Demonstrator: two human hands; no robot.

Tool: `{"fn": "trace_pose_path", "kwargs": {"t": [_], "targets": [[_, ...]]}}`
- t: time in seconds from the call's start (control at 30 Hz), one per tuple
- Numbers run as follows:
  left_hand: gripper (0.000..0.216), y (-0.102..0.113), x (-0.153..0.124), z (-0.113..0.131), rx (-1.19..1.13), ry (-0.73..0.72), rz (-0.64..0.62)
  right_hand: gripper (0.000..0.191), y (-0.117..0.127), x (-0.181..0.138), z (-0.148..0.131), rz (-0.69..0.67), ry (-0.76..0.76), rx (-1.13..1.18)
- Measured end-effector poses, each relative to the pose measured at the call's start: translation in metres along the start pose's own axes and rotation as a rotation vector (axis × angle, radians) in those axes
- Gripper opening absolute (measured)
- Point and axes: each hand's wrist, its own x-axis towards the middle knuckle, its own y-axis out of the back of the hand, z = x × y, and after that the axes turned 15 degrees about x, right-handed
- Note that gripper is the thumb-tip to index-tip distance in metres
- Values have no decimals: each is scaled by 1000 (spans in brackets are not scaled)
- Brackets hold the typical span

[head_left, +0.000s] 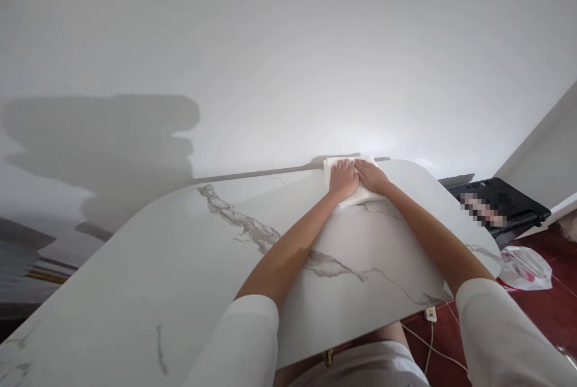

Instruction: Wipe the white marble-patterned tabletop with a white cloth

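Observation:
A white cloth point(333, 163) lies at the far edge of a white marble table point(189, 267), close to the wall. My left hand point(343, 178) rests flat on the cloth, palm down, fingers stretched out side by side. My right hand point(372, 176) lies flat on the cloth right beside it, fingers pointing left and touching the left hand. Both arms reach straight across the tabletop. The hands cover most of the cloth, so only its far and near margins show.
A plain white wall point(288, 44) stands directly behind the table. To the right sits a black case point(500, 204), and a plastic bag point(525, 268) lies on the red floor. A white power strip point(431, 313) with a cable lies under the table's near edge.

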Motion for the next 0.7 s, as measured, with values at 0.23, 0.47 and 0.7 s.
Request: {"fn": "trace_pose_path", "kwargs": {"t": [0.23,0.47,0.7], "targets": [[50,-7,25,-6,26,62,-17,51,-4,32,22,-18,68,38],[54,-8,32,20,30,66,-34,50,3,24,56,15,153,139],[50,-9,44,45,-20,48,25,50,18,16,80,16,89,149]]}}
